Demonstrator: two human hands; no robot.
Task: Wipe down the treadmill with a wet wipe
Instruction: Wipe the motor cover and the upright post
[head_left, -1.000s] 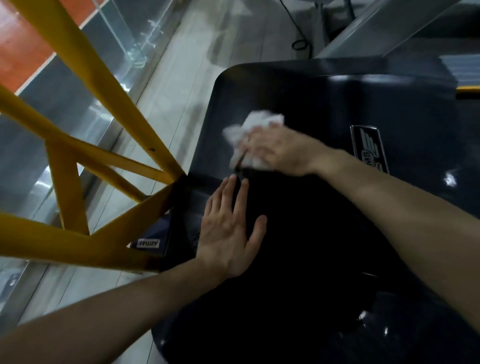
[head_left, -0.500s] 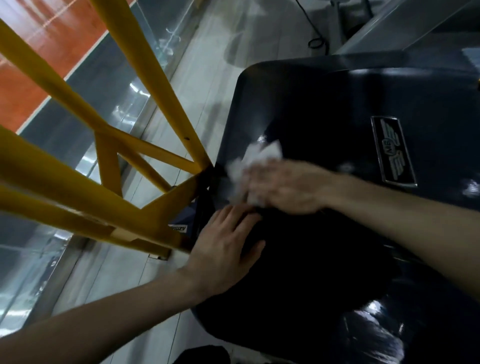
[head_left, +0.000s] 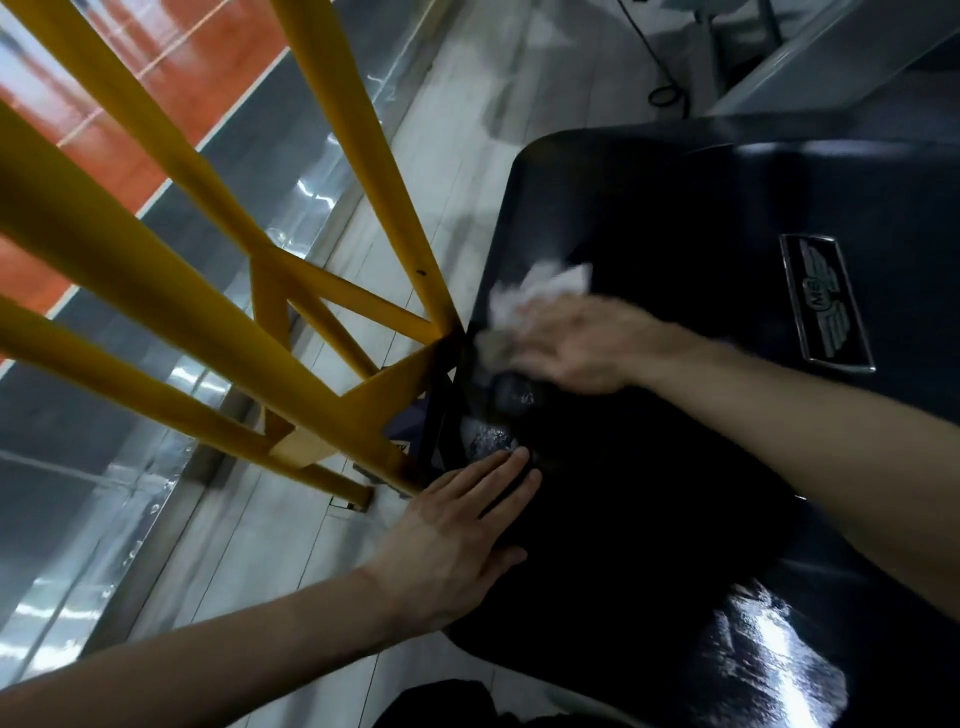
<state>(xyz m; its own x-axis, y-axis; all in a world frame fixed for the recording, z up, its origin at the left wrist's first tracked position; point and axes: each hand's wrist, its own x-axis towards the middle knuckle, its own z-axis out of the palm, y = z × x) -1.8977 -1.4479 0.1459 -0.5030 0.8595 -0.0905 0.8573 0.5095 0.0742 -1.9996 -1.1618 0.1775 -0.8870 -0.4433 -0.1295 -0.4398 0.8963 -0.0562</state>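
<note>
Head cam, looking down at the treadmill's glossy black motor cover (head_left: 675, 234). It fills the right side of the shot, and its left edge runs from near to far up to a rounded far-left corner. A long, narrow metal badge (head_left: 826, 306) sits on it toward the right, lengthwise along that same near-to-far line.

The wet wipe (head_left: 535, 291) is a crumpled white wad with no real long axis. It's on the cover close to the left edge, poking out on the far side of the right hand (head_left: 587, 348). That hand lies on top of it with its fingers pointing left. It's badly motion-blurred, so I honestly can't tell if the fingers curl round the wipe or just press it flat.

The left hand (head_left: 457, 540) is nearer, flat on the cover's left edge, fingers straight, close together and holding nothing, pointing far-right.

There's a wet shiny streak (head_left: 769, 654) on the near right of the cover. The yellow steel frame (head_left: 322, 291) stands to the left and meets the cover's left edge.
</note>
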